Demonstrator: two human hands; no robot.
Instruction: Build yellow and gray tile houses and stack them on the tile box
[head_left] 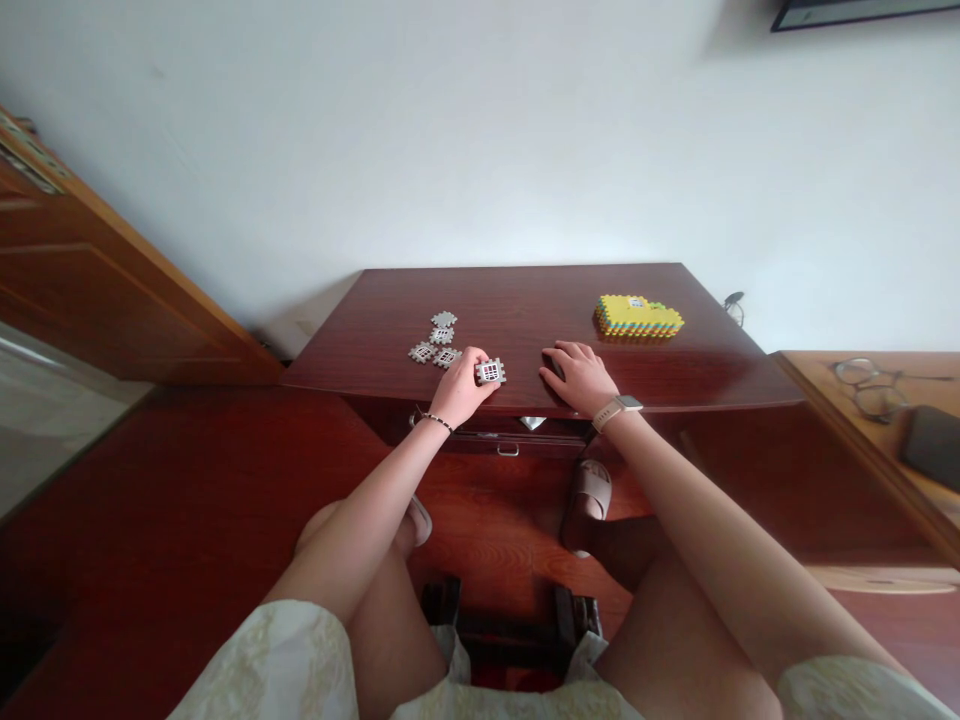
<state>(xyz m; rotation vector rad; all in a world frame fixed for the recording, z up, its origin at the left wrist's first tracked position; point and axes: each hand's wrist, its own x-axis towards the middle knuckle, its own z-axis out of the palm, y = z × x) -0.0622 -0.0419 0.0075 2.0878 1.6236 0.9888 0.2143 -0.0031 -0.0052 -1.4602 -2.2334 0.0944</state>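
Near the front edge of the dark red-brown desk, my left hand pinches a grey puzzle piece with notched edges and a white window-like pattern. Just beyond that hand lie several similar grey pieces, most with the same lattice pattern and the farthest one plain. My right hand rests on the desk with its fingers stretched out. A small dark spot shows by its thumb, too indistinct to name. Farther back on the right sits a stack of notched foam pieces, yellow on top with blue and orange layers below.
Below the desktop is a drawer with a metal handle. A side surface on the right holds glasses and a dark flat object. A wooden door stands at the left, and a white wall rises behind the desk.
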